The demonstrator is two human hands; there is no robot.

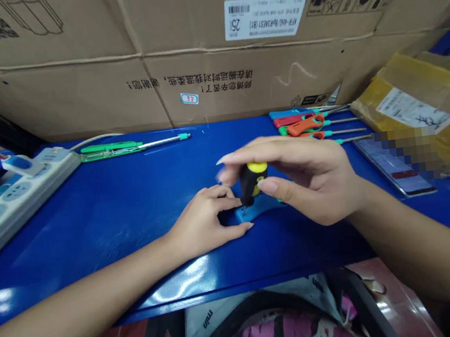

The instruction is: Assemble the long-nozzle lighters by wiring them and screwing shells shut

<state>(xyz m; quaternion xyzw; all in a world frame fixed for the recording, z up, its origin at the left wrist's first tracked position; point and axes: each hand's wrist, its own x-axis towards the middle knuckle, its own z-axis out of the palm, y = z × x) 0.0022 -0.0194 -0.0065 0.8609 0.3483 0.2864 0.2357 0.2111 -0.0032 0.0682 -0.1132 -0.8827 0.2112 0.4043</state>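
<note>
In the head view, my right hand (316,176) grips a short screwdriver (248,187) with a black and yellow handle, thumb on one side and fingers over the top. The screwdriver stands nearly upright, its tip down at the left end of a blue long-neck lighter (261,207). That lighter lies flat on the blue table (139,201), and my right hand hides its far end. My left hand (202,218) rests on the table, its thumb and fingers closed around the lighter's left end. Whether a screw sits under the tip is too small to tell.
A power strip (19,196) with a plug stands at the left. Behind lies a green lighter (111,149) with a metal tube. Several coloured lighters (305,123), a phone (393,169) and a taped package (410,107) are on the right. A large cardboard box (191,30) walls the back.
</note>
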